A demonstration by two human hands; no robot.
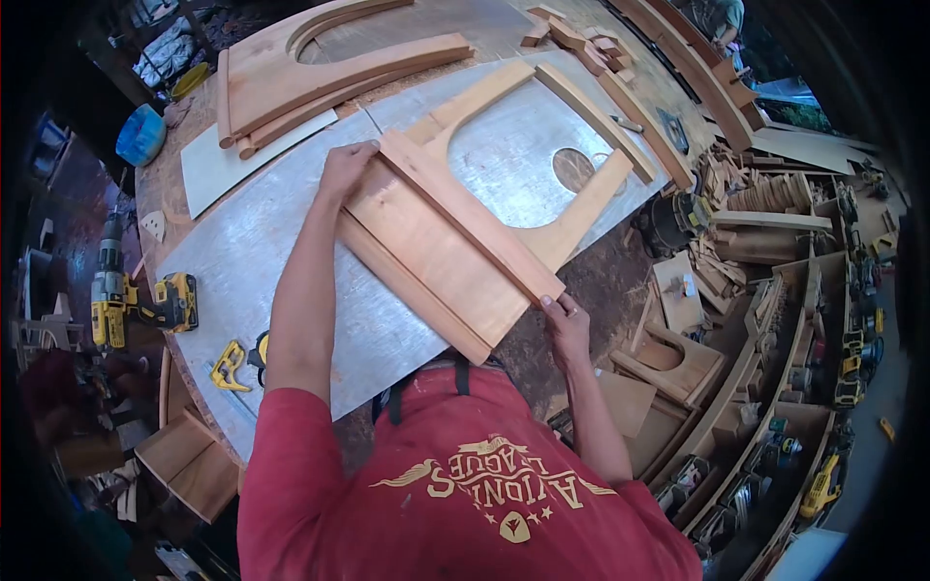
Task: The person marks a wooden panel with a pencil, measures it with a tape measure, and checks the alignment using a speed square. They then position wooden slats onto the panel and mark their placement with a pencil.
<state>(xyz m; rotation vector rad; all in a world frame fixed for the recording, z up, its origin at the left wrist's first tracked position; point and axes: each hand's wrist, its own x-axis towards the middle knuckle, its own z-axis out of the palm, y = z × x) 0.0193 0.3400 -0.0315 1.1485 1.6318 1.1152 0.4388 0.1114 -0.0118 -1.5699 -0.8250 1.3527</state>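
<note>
A wooden panel [441, 247] with a U-shaped cutout lies on the metal-topped bench, its two arms pointing away from me. Across it runs a long wooden strip [465, 213], at the base of the cutout. My left hand [347, 171] is closed on the strip's far left end. At the near right end, my right hand [568, 327] grips the strip with the thumb on top; its other fingers are partly hidden. A second strip or moulded edge [412, 286] runs along the panel's near side. A separate curved wooden piece [596, 121] lies past the cutout.
Similar cut panels [339, 82] are stacked at the back left. A cordless drill [114, 290] and a yellow clamp-like tool [229, 366] are on the left. Wood blocks [581, 44] lie at the far edge. Shelves of tools [775, 455] and offcuts fill the right. Another person [725, 24] is far back.
</note>
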